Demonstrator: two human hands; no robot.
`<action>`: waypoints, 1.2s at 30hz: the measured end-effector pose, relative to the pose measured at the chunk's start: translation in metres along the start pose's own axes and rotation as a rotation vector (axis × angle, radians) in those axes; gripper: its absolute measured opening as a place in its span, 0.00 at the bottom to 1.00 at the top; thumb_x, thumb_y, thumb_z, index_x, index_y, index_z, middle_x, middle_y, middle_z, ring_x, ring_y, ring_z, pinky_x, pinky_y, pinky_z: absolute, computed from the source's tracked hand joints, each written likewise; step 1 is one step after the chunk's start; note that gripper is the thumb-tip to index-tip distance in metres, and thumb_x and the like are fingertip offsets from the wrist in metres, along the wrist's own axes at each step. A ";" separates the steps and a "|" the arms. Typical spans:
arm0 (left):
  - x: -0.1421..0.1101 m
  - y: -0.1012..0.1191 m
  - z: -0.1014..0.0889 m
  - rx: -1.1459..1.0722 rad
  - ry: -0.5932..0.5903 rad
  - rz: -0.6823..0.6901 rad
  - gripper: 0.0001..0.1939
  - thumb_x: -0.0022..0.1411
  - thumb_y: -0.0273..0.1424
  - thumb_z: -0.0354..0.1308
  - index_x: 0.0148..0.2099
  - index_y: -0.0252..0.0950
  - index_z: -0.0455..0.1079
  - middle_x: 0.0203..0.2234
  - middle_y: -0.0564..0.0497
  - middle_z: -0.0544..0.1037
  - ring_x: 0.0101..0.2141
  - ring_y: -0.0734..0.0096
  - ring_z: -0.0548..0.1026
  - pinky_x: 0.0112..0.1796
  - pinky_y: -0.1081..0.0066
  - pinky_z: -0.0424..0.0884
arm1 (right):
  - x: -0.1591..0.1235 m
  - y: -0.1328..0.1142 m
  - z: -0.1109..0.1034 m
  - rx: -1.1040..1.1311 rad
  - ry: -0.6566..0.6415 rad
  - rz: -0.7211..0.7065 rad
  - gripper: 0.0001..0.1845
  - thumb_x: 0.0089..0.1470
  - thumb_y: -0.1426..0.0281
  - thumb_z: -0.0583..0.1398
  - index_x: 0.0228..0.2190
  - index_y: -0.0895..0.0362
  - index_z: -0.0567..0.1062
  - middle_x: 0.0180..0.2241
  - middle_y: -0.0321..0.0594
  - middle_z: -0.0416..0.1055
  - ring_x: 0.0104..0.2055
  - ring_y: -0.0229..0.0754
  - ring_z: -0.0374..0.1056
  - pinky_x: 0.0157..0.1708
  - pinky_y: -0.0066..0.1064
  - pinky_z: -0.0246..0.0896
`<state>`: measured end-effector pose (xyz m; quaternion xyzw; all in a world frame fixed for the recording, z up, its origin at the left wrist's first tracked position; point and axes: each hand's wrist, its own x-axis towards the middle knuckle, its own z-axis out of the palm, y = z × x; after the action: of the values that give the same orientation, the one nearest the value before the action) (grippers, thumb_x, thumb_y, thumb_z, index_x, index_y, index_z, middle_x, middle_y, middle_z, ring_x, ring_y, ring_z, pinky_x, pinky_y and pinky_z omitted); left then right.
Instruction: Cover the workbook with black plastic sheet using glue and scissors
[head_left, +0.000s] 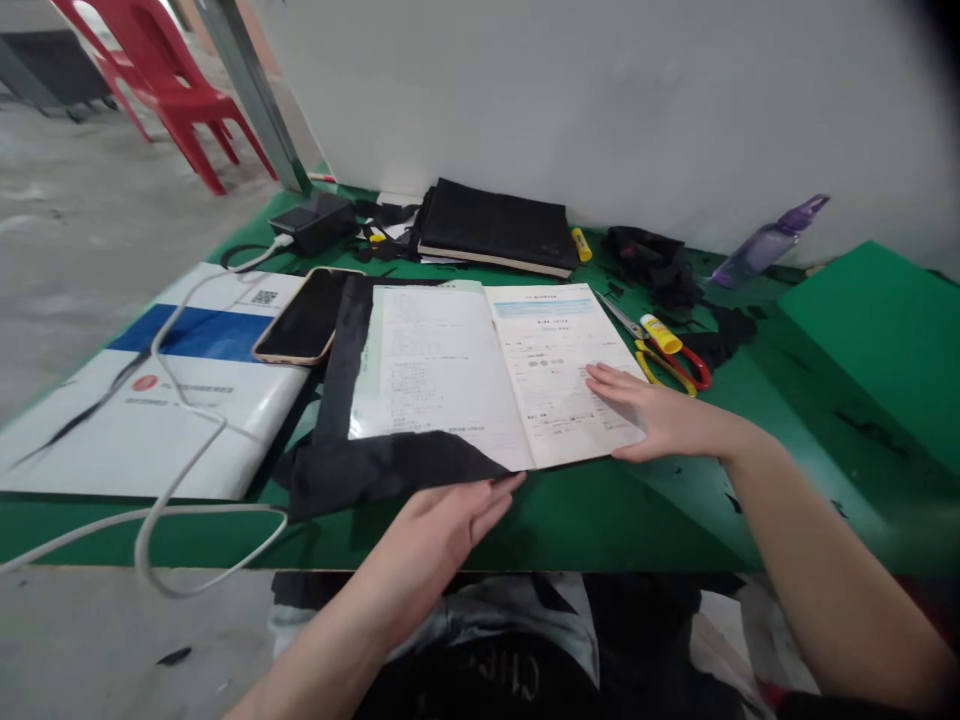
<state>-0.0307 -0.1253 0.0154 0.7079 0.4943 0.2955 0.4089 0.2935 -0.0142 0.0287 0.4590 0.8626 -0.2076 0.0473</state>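
Observation:
An open booklet (pixel 480 370) lies flat on the green table (pixel 600 520), its printed pages facing up. Black paper (pixel 352 460) runs under its left side and along its near edge. My right hand (pixel 645 410) lies flat and open on the right page, fingers stretched toward the spine. My left hand (pixel 457 515) is at the near edge, its fingers together on the edge of the black paper just below the spine. Whether it pinches the paper or only presses it is unclear.
A phone (pixel 304 318) with a white cable (pixel 180 420) rests on a white and blue board (pixel 150 400) at the left. Scissors (pixel 667 362) and a glue stick (pixel 660 334) lie right of the booklet. A black notebook (pixel 495 228), black scraps, a charger and a purple bottle (pixel 772 240) sit by the wall.

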 end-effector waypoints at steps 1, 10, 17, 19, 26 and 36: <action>-0.008 0.003 -0.001 -0.124 -0.066 -0.016 0.22 0.72 0.31 0.34 0.55 0.36 0.68 0.47 0.45 0.78 0.46 0.67 0.78 0.43 0.65 0.78 | -0.002 0.004 -0.002 0.020 -0.006 0.006 0.51 0.45 0.54 0.64 0.65 0.49 0.48 0.68 0.37 0.37 0.69 0.56 0.37 0.65 0.51 0.42; -0.065 -0.029 -0.071 0.409 0.378 0.026 0.15 0.66 0.37 0.49 0.52 0.47 0.69 0.44 0.50 0.77 0.43 0.60 0.76 0.43 0.61 0.76 | 0.008 -0.040 0.005 0.222 0.298 -0.064 0.21 0.55 0.59 0.59 0.51 0.49 0.71 0.58 0.39 0.65 0.61 0.49 0.58 0.63 0.48 0.52; -0.054 -0.068 -0.085 0.894 0.421 0.016 0.18 0.66 0.37 0.48 0.54 0.35 0.65 0.50 0.38 0.70 0.52 0.45 0.67 0.54 0.47 0.62 | 0.041 -0.125 0.026 0.126 0.320 -0.369 0.16 0.60 0.65 0.55 0.50 0.52 0.69 0.50 0.40 0.71 0.55 0.45 0.64 0.61 0.49 0.51; -0.054 -0.070 -0.083 0.865 0.417 0.026 0.14 0.66 0.36 0.49 0.50 0.38 0.67 0.49 0.41 0.72 0.50 0.48 0.69 0.53 0.48 0.63 | 0.050 -0.141 0.027 0.099 0.304 -0.424 0.15 0.61 0.65 0.54 0.49 0.53 0.70 0.49 0.41 0.72 0.53 0.45 0.65 0.59 0.47 0.54; -0.059 -0.069 -0.079 0.787 0.522 0.067 0.02 0.65 0.31 0.53 0.40 0.41 0.67 0.40 0.47 0.77 0.42 0.56 0.74 0.44 0.54 0.67 | 0.077 -0.172 0.028 0.047 0.356 -0.544 0.16 0.62 0.66 0.51 0.48 0.57 0.70 0.48 0.44 0.73 0.52 0.45 0.65 0.56 0.45 0.58; -0.080 -0.080 -0.087 0.719 0.402 0.403 0.12 0.58 0.21 0.58 0.42 0.42 0.67 0.42 0.50 0.80 0.43 0.64 0.78 0.54 0.52 0.63 | 0.102 -0.190 0.044 0.013 0.110 -0.746 0.31 0.62 0.57 0.52 0.60 0.62 0.57 0.61 0.48 0.60 0.65 0.43 0.52 0.66 0.43 0.37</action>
<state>-0.1656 -0.1614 -0.0130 0.8156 0.4872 0.3104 -0.0322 0.0764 -0.0464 0.0211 0.1239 0.9703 -0.1912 -0.0810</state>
